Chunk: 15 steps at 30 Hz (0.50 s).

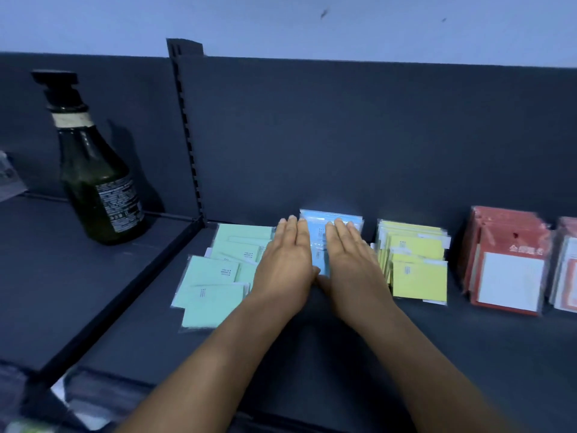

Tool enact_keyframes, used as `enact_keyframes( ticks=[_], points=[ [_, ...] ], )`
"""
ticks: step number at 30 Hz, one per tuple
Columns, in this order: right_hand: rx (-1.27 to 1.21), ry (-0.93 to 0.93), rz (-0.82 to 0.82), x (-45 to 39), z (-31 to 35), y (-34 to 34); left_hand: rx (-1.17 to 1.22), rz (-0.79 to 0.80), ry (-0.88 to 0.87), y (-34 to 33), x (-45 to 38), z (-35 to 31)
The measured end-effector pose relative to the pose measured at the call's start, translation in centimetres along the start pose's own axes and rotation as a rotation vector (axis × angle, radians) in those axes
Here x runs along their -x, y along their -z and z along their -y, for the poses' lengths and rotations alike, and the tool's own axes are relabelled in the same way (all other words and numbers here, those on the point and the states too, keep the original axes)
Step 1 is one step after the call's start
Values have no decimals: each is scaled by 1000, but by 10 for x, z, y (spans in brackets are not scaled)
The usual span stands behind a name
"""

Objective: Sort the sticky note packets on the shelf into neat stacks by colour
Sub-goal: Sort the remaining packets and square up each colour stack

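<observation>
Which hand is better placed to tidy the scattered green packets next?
Probably the left hand: it lies beside the loose mint-green sticky note packets, while the right hand sits nearer the yellow ones.

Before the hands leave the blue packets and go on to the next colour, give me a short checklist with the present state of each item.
1. Both hands free to move: ok. The left hand and right hand lie flat with straight fingers on the blue packets, gripping nothing.
2. Blue packets squared up: cannot tell, the hands cover most of the stack.
3. Green packets neatly stacked: not ok, they are fanned out and overlapping at different angles.
4. Yellow packets neatly stacked: not ok, edges are stepped and uneven.
5. Colours kept separate: ok, no stray colour shows in any group.
6. Dark bottle out of the way: ok, it stands on the neighbouring shelf section to the left.
</observation>
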State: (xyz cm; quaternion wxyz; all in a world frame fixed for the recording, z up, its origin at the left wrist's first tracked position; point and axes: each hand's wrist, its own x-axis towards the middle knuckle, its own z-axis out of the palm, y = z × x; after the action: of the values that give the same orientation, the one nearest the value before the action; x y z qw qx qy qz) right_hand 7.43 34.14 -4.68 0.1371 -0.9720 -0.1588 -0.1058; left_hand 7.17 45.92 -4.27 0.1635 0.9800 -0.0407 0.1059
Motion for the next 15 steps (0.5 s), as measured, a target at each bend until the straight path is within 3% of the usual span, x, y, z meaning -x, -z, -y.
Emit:
enact_keyframes(
  ticks=[7, 11, 15],
  points=[
    [-212, 43, 164, 16, 56, 13, 6, 183, 97, 54, 31, 75],
    [-405, -34, 242, 10, 92, 1, 122, 315, 119, 73, 43, 120],
    [-514, -185, 196, -11, 114, -16, 279, 364, 147, 69, 32, 144]
  ],
)
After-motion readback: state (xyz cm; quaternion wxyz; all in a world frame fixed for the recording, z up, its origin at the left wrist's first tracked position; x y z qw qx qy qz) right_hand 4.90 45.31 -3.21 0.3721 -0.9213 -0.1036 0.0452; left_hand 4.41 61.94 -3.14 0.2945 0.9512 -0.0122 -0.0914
